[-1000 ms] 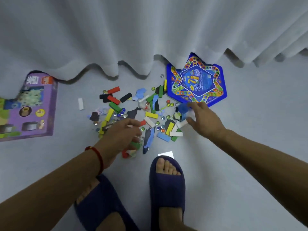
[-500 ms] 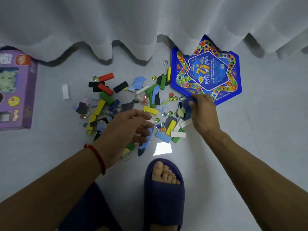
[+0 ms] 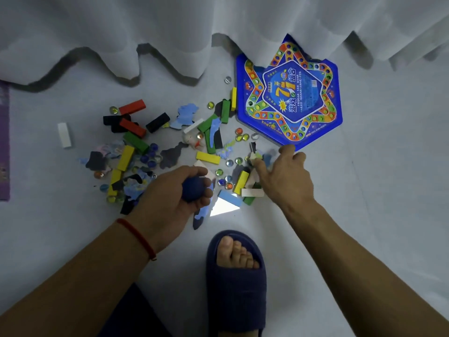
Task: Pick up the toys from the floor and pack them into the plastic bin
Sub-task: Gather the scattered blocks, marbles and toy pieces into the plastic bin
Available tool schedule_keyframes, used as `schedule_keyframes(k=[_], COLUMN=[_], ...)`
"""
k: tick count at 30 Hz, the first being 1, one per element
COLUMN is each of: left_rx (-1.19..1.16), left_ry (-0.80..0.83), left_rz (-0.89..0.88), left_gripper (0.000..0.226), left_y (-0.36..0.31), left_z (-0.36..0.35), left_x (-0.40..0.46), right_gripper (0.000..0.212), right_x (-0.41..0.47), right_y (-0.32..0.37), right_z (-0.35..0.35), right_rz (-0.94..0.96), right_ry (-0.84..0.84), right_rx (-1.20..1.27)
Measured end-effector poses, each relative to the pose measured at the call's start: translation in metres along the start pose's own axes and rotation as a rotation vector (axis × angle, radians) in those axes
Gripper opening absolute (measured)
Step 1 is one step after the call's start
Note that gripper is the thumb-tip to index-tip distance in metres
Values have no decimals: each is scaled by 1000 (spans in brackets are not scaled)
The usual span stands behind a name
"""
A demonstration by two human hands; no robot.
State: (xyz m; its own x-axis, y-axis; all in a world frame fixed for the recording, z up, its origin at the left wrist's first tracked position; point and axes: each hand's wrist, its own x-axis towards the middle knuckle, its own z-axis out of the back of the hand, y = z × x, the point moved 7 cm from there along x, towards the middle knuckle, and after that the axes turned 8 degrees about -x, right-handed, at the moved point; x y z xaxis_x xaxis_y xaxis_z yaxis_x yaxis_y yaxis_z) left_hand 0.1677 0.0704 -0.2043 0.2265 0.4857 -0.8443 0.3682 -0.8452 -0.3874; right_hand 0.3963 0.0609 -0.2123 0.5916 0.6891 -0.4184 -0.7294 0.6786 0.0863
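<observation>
Toys lie scattered over the pale floor (image 3: pixel 364 190) below a white curtain (image 3: pixel 170 40) — wooden blocks in red, black, green, yellow and white, glass marbles, and flat blue and dark puzzle-like pieces. The left hand (image 3: pixel 170 198) is curled around a dark blue ball (image 3: pixel 193 189), fingers wrapped over it from above and thumb beneath, at the near edge of the pile. A red cord bracelet (image 3: pixel 138 237) circles that wrist. The right hand (image 3: pixel 284 176) is spread, palm down, with its fingertips reaching into a cluster of small pieces just below the blue star-shaped game board (image 3: pixel 289 98); whether it grips any of them cannot be told. The board lies flat with its upper edge tucked under the curtain hem. A lone white block (image 3: pixel 64 135) sits apart on the left of the pile, and a red block (image 3: pixel 132 107) lies at the pile's far left corner. A yellow block (image 3: pixel 208 158) rests between the two hands. Near the bottom, a foot in a dark blue slipper (image 3: pixel 237 285) stands on the floor between the forearms. A purple box (image 3: pixel 4 142) shows only as a strip at the left edge — the plastic bin is not in view.
</observation>
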Motion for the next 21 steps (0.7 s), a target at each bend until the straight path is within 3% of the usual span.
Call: schedule_keyframes(k=[3,10,17,21], left_rx=[11,46,77,95], left_ry=[-1,17,25,25], left_rz=[-12,-16,-53,-65], left_gripper=[18,17,17,17], left_y=[-2,1,1,1], left_z=[7,5,1,1], left_x=[0,-4,0,1], right_gripper=[73,55,58,42], right_x=[16,30,34,34], right_y=[8,19,15,12], right_z=[-9,-15,-15,-14], right_rz=[15,84,73,63], right_ry=[40,29,104,37], right_rx=[42,65,100,97])
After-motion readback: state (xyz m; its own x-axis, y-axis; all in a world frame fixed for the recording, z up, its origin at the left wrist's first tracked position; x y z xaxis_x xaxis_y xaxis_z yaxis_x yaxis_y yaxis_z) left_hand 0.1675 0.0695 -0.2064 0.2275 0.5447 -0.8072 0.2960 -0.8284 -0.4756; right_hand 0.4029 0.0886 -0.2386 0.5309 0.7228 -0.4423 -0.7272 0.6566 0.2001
